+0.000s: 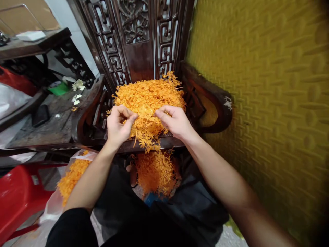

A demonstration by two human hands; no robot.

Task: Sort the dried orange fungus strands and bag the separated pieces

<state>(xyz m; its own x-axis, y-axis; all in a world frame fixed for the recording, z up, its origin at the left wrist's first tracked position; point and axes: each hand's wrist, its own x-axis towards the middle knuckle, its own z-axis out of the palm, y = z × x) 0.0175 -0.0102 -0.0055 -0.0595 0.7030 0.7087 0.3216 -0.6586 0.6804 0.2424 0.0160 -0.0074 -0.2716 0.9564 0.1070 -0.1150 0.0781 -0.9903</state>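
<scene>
A big heap of small orange branching sprigs (151,92) covers the seat of a dark carved wooden chair (140,61). Over the heap's front, my left hand (119,123) is closed in a pinch, thumb against forefinger. Across a short gap to its right, my right hand (174,121) pinches in the same way. Whatever lies between the fingertips of either hand is too small to make out. Sprigs spill over the front edge of the seat, and a second orange pile (155,171) lies below, between my knees.
At the left, a clear plastic bag (87,155) holds more orange sprigs beside a red plastic stool (17,195). A dark wooden side table (60,127) carries a green container (58,88) and pale flower-like bits (78,85). A yellow textured surface (269,103) rises close on the right.
</scene>
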